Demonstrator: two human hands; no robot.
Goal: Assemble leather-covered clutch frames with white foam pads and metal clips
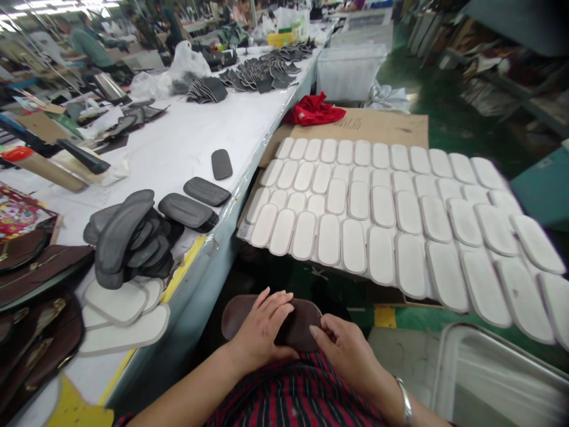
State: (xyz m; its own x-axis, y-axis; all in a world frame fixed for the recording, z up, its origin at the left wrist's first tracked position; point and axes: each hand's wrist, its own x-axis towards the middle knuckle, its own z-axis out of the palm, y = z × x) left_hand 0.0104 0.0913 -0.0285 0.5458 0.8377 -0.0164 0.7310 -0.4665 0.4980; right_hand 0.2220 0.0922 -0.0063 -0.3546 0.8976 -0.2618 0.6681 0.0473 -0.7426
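Observation:
A dark brown oval leather piece [237, 314] with rounded ends lies across my lap. My left hand [267, 323] rests flat on its middle, fingers stretched out and slightly apart. At the piece's right end, my right hand [344, 341] pinches the edge between thumb and curled fingers. To the left, on the white table, sits a heap of black oval pieces [133, 237], with white oval pieces [124, 329] under its near side. Beside the heap lie more black pieces [189, 210], close to the table edge.
Rows of white oval pieces [353, 243] cover a board on my right. A red cloth [315, 110] lies on cardboard [391, 127] behind them. Brown zippered bags [40, 267] and a brush-like tool [44, 169] occupy the table's left. A clear plastic bin [351, 71] stands farther back.

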